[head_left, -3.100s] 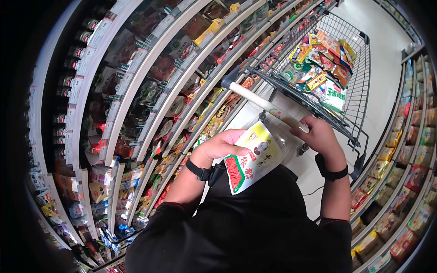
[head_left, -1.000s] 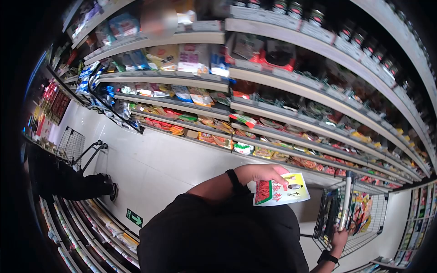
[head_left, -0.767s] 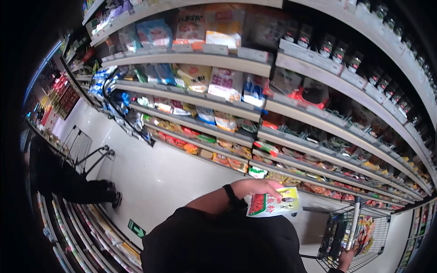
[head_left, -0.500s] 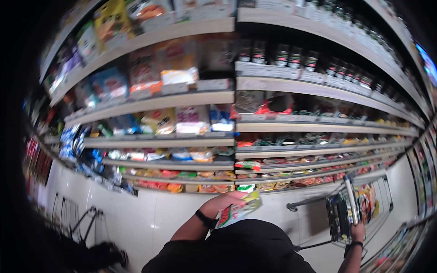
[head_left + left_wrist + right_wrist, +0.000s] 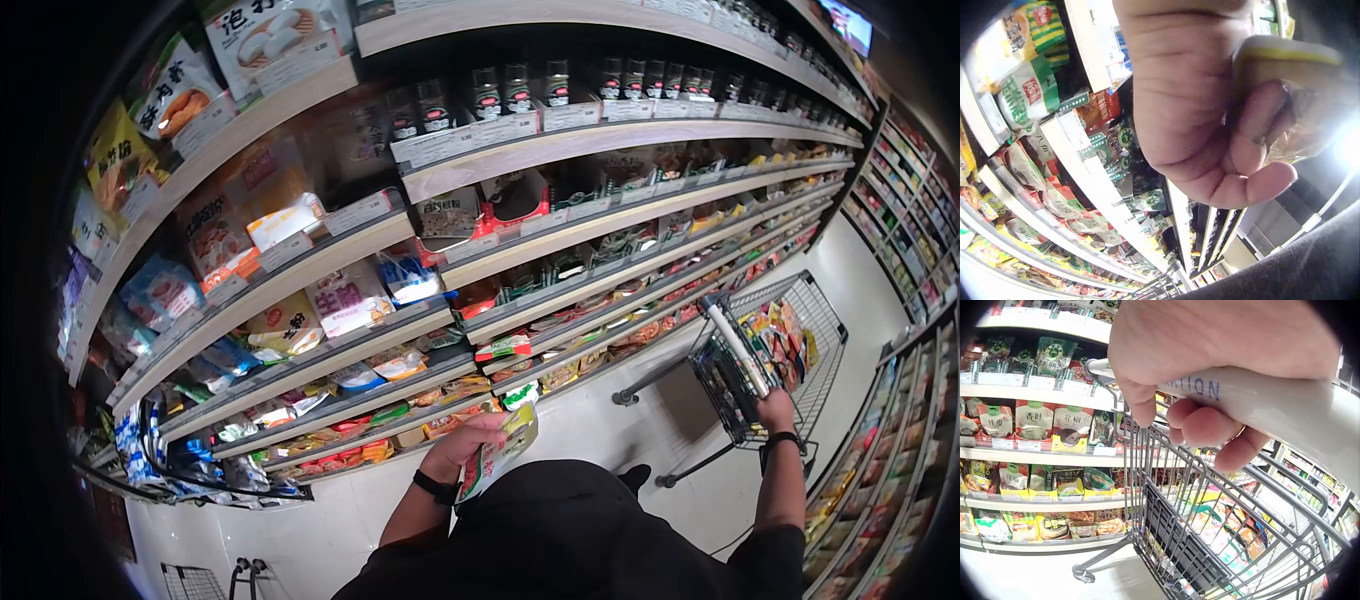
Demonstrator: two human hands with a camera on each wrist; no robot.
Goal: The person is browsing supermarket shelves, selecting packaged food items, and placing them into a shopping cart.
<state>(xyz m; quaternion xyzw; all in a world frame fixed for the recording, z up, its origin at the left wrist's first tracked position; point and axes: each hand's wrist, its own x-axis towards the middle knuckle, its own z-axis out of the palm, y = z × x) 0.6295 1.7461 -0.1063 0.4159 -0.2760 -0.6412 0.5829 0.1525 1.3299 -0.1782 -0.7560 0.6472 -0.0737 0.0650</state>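
My left hand (image 5: 470,447) holds a flat yellow and white packet (image 5: 513,443) with red and green printing, in front of my body. The packet is tilted, so its face shows only narrowly in the head view. In the left wrist view, curled fingers press against the back of the packet (image 5: 1313,128). Off to the right, my right hand (image 5: 776,411) grips the pale handle (image 5: 735,348) of a wire shopping cart. The right wrist view shows its fingers wrapped under the handle (image 5: 1272,400). Colourful bags (image 5: 785,340) lie in the cart.
Long shelves (image 5: 540,245) of bagged goods and small dark-capped jars (image 5: 487,93) run along the front. More shelves (image 5: 880,450) stand at the right. Pale floor (image 5: 590,440) lies between. Part of another cart (image 5: 195,582) shows at lower left.
The view has swung from the cart to the front shelves. The packet has turned from face-on to nearly edge-on. The other person at left has left the view. Both hands keep their hold.
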